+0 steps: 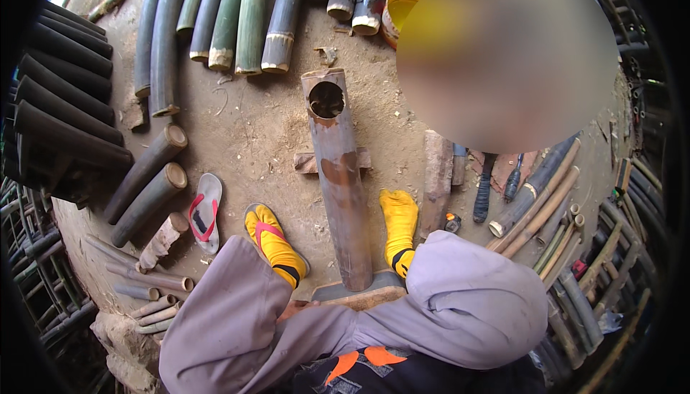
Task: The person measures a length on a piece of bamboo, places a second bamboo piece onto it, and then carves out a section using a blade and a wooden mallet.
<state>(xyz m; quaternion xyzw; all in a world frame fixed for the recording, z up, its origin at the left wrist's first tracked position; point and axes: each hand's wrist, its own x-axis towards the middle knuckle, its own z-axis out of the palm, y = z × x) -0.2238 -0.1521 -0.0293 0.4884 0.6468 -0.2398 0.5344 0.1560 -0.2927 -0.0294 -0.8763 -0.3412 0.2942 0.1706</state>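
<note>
Between my feet a thick brown bamboo tube (336,200) points away from me, with a large round hole cut near its far end. It rests across a short wooden block (307,163). Its near end lies at a dark, rounded board or seat edge (388,281) between my thighs. Beside that edge, a small part of what seems to be my left hand (296,308) shows past my left thigh; its fingers are mostly hidden. My right hand is out of view. Yellow socks cover my feet; the left foot wears a flip-flop (269,230).
Green and grey bamboo poles (253,20) lie at the far side. A loose flip-flop (206,211) and cut bamboo pieces (154,191) are at left. Right of my foot are a wooden plank (435,178), a dark-handled tool (484,189) and a tape measure (452,222). A blurred patch hides the upper right.
</note>
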